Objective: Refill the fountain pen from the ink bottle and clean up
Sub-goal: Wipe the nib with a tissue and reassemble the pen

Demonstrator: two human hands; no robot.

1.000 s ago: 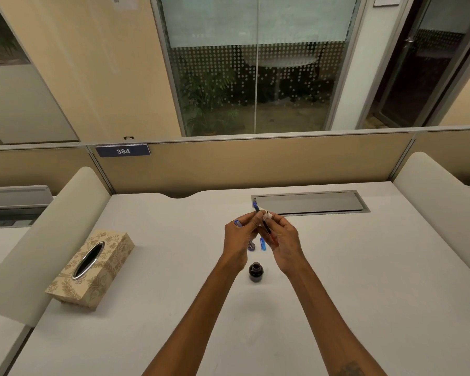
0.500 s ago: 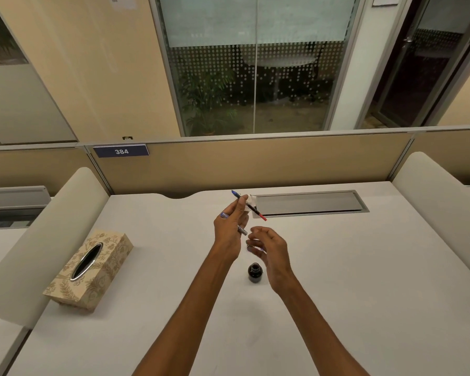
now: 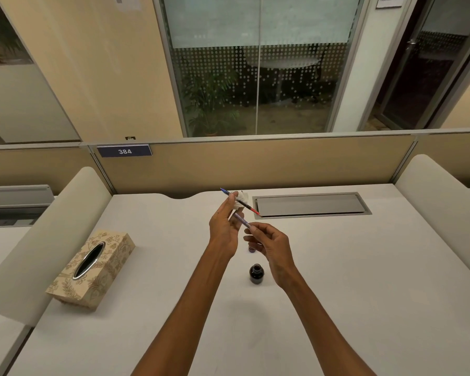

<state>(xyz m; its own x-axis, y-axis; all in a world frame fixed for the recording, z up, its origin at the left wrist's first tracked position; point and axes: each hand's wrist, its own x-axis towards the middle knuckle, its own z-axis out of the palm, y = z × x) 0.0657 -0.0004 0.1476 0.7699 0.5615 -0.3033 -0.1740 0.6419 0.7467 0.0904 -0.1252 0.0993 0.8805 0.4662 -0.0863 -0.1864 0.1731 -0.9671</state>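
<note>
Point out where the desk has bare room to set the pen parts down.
Widest patch: desk right of the right forearm, between the metal hatch and the near edge, out to the side panel. Second: between the tissue box and the left forearm. Crowded: beneath the left hand and right hand, where the ink bottle and a small cap sit.

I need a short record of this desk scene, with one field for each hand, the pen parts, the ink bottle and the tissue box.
left hand: holds the thin pen part and a white tissue
right hand: pinches the near end of the blue barrel
thin pen part: tilted, above the desk
blue barrel: spans between both hands
ink bottle: upright on the desk, untouched
tissue box: on the desk, far left
</note>
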